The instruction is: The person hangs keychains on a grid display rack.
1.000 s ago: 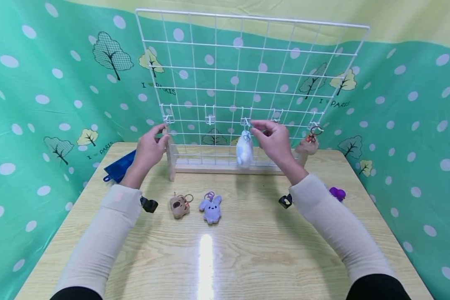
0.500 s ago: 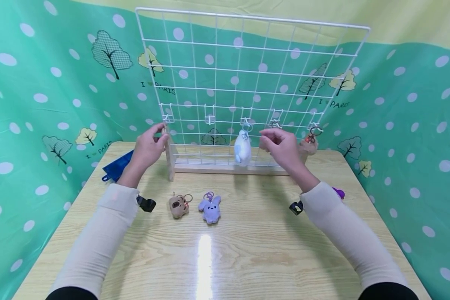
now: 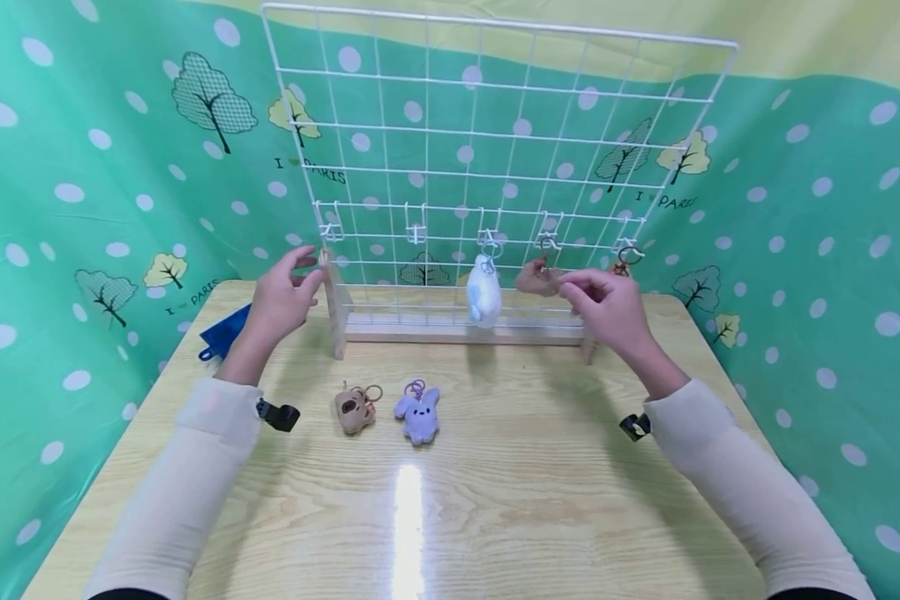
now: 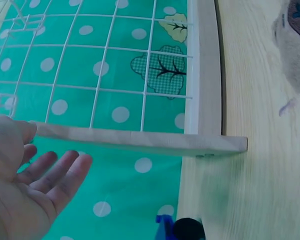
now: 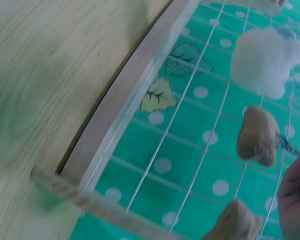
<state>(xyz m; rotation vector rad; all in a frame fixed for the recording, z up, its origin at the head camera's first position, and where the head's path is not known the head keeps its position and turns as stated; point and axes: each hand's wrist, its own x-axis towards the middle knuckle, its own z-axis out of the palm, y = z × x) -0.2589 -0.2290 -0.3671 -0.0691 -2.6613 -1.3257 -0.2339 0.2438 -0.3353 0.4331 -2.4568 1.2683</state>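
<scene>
My left hand (image 3: 281, 292) is beside the left wooden post (image 3: 333, 304) of a white wire grid rack (image 3: 450, 171), fingers spread and loosely bent, fingertips close to the post's top. My right hand (image 3: 607, 308) has its thumb and index finger close together, overlapping the right edge of a brown plush keychain (image 3: 534, 279) that hangs from a hook. In the right wrist view the thumb lies close to that plush's chain (image 5: 290, 146). A white and light-blue plush keychain (image 3: 484, 292) hangs from the middle hook. Another brown plush keychain (image 5: 235, 222) hangs at the right end, mostly behind my right hand.
On the wooden table (image 3: 495, 500) lie a brown bear-like plush keychain (image 3: 355, 410) and a lilac bunny plush keychain (image 3: 420, 415). A dark blue flat item with a loop (image 3: 225, 333) lies at the left. Two hooks, one of them the second hook (image 3: 416, 233), bear nothing.
My right hand has let go of the white and light-blue keychain's ring and moved right, uncovering the brown plush on the fourth hook. My left hand has drawn slightly left from the post.
</scene>
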